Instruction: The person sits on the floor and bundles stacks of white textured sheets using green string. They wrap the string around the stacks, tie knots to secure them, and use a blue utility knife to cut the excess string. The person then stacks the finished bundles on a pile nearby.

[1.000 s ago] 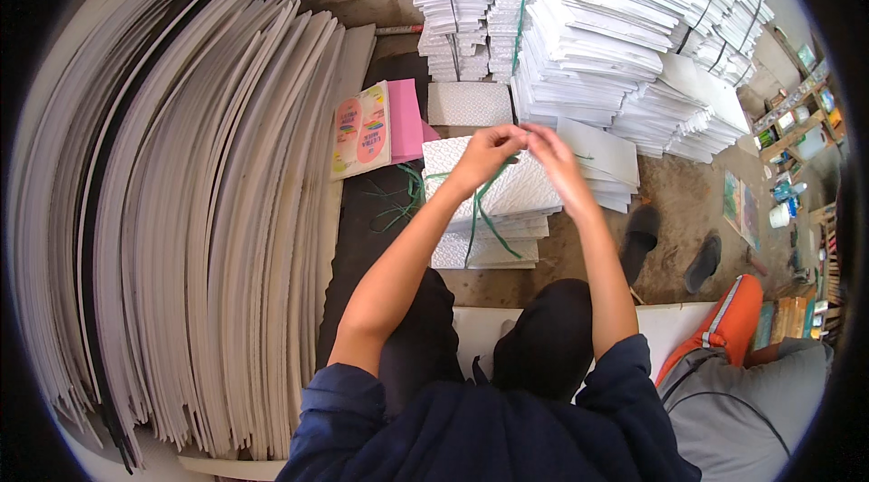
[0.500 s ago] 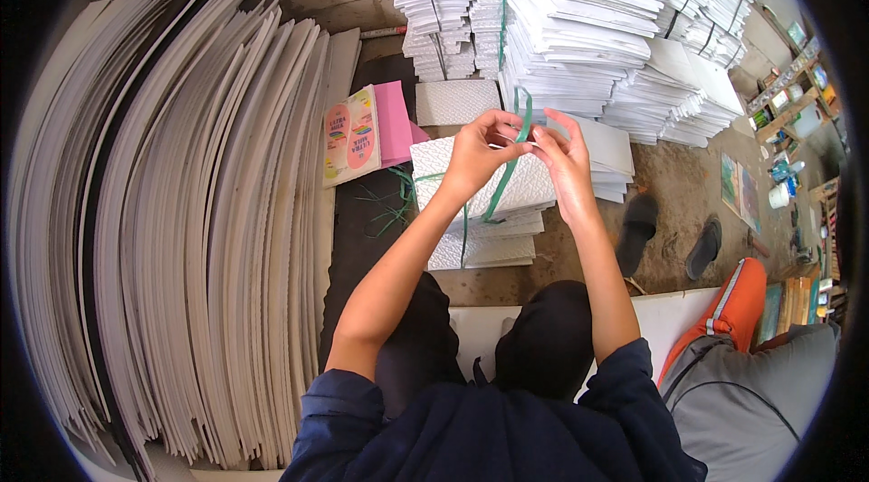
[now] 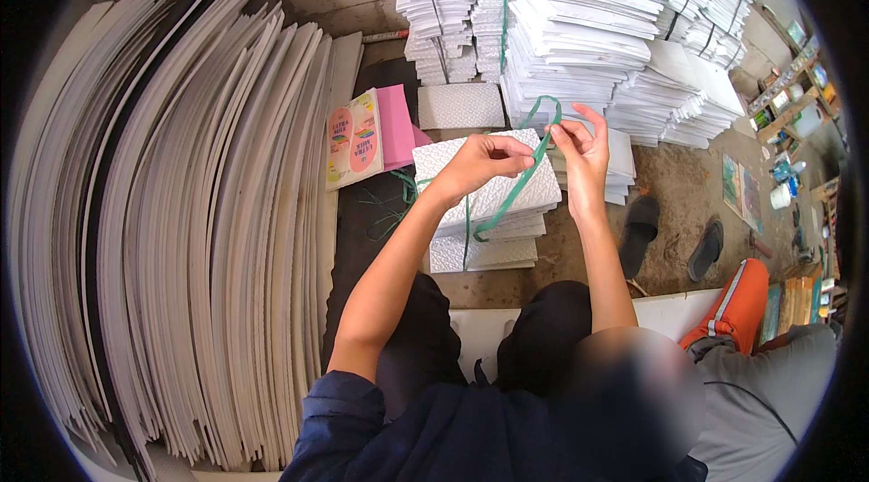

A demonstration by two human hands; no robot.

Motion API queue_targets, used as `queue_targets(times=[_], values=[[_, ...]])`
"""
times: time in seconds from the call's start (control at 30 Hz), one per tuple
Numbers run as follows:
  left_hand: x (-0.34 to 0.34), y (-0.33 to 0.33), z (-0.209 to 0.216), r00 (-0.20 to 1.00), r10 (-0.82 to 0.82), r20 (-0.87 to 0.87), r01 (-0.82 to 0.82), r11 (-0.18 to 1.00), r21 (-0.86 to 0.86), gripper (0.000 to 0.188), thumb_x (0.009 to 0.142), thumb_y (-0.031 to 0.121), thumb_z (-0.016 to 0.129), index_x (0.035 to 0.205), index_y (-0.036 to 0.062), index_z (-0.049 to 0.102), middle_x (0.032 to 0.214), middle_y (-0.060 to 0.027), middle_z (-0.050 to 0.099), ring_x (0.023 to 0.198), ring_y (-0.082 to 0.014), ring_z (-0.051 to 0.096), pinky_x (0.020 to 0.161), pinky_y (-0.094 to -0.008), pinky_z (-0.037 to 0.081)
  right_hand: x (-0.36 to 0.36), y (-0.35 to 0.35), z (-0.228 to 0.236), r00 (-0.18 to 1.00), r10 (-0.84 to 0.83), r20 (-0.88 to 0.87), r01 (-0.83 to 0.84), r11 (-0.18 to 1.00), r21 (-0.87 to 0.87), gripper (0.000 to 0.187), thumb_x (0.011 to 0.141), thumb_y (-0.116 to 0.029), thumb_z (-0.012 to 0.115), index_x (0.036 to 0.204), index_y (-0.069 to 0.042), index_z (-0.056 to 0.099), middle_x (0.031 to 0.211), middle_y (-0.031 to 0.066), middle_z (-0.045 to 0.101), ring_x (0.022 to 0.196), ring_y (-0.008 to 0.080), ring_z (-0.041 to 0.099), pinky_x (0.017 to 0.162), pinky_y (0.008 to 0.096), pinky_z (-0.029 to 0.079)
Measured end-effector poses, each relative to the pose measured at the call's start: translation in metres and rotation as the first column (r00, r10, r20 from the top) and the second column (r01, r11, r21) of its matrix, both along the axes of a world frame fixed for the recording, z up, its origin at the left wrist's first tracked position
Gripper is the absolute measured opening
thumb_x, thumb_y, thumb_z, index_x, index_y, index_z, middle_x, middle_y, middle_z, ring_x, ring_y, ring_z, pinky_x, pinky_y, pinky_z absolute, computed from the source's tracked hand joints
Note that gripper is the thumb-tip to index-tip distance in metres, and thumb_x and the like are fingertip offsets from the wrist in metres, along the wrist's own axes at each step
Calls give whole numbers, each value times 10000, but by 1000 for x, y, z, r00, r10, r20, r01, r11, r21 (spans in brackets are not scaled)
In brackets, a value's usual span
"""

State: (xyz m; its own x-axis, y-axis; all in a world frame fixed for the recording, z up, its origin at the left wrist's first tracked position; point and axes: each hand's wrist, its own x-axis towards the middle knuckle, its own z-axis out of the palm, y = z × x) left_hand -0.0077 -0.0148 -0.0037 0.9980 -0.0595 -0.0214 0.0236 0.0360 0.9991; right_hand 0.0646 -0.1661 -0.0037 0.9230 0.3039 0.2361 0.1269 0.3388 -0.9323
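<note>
A thin green plastic strap [image 3: 512, 201] runs up in a loop above a bundle of white textured sheets [image 3: 451, 156]. My left hand [image 3: 480, 165] is closed over the bundle, its fingertips pinching at the strap. Thumb and forefinger of my right hand [image 3: 584, 152] pinch the strap higher up, by the loop, while its other fingers stick up. More green strap goes round the bundle's left and near sides. Loose green strands [image 3: 391, 206] lie just left of the bundle.
Large white sheets [image 3: 208, 229] stand on edge along my left. Tall white stacks [image 3: 570, 38] rise behind the bundle. Pink sheets [image 3: 395, 124] and a printed pack [image 3: 353, 140] lie left of it. Black slippers [image 3: 639, 233] and another person's orange-and-grey trousers [image 3: 738, 301] are at right.
My hands have moved apart: the right one up and rightward, the left slightly down. The strap loop between them has widened and leans right. A blurred patch now covers my right upper arm.
</note>
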Motion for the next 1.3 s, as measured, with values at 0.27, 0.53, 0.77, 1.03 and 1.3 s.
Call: queue_targets(times=[0.27,0.53,0.77,1.03,1.3], values=[[5,3,-7,958,261,115,-255,965,-68,190,825,175,602,916,9,576,828,-49,611,761,-99,575,719,-244,478,-12,6,0,967,243,-75,-250,962,-106,485,793,-34,603,1208,-55,352,893,72,575,858,136,550,786,279,436],[0,-5,4,963,256,80,-240,955,-174,209,792,143,639,931,3,568,794,-43,599,746,-95,568,645,-223,478,-14,11,0,995,102,9,-101,991,-83,443,770,52,577,1159,-39,385,846,62,560,824,120,544,741,237,444],[-1,-4,-3,995,-89,-50,85,993,-77,215,753,168,684,897,28,605,823,-19,595,746,-83,554,672,-231,472,-2,2,-2,994,-106,30,107,993,-43,416,781,31,570,1142,-38,374,859,85,560,820,138,548,763,259,438],[3,5,-8,972,228,60,-217,964,-152,170,820,168,605,918,32,581,841,-14,589,790,-94,557,753,-252,474,-11,3,-4,951,271,-150,-288,951,-112,486,795,-37,588,1205,-45,326,900,124,571,812,167,574,752,298,466],[7,5,-12,927,317,201,-313,948,-52,181,823,134,599,967,47,533,798,-1,569,776,-75,532,712,-247,445,-16,7,-2,925,346,-155,-372,908,-191,473,798,-33,591,1203,-40,347,875,118,591,792,154,573,729,269,459]])
